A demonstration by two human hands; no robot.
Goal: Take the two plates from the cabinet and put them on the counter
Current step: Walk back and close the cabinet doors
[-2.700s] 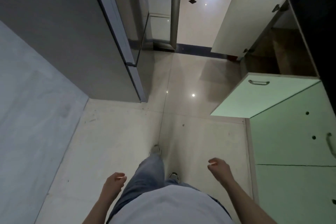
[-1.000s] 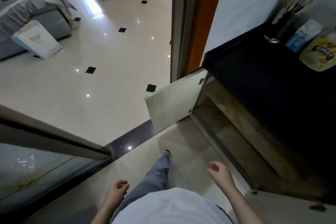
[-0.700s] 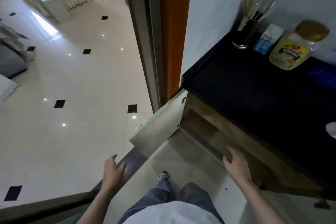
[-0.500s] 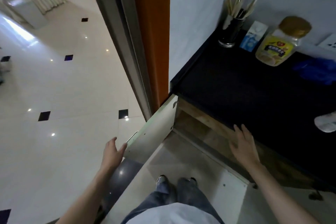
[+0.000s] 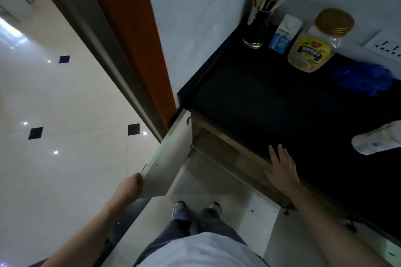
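**Materials and Surface Finish**

The black countertop (image 5: 271, 97) is matt. The open cabinet interior (image 5: 227, 149) shows bare brown wood. The pale cabinet door (image 5: 167, 158) is smooth laminate. The cream floor tiles (image 5: 65, 158) are glossy. The clear plastic jar (image 5: 314, 50) has a gold metallic lid.

Open cabinet (image 5: 221, 149), doors (image 5: 165, 158) swung aside

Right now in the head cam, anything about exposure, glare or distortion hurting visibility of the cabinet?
Head view: cabinet interior is dim, no plates visible; black counter is underexposed; specular glare spots on the floor tiles; wide-angle bending on the door frame; left hand on the cabinet door.
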